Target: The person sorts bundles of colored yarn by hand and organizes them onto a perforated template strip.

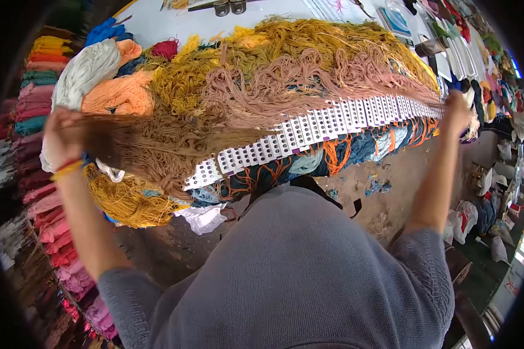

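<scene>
Currently, plastic bags point(464, 221): between 3 and 4 o'clock, contents unclear.
Punched strip point(308, 132): 1 o'clock, one end covered by brown yarn point(151, 142).
Peach skein point(119, 96): 10 o'clock.
Left hand point(64, 136): 9 o'clock, you grip the brown yarn.
Right hand point(460, 110): toward 2 o'clock, closed on pink yarn point(285, 75).

Blur softens the left hand point(63, 138) and the right hand point(459, 113), leaving each grip unclear. Brown yarn point(157, 142) hides part of the left end of the row of white cards point(308, 132) (whether their dark dots are holes or print is too small to tell). Mustard yarn point(297, 41) covers some of the counter point(151, 23), and the near edge of view cuts off the grey top point(303, 267).
</scene>
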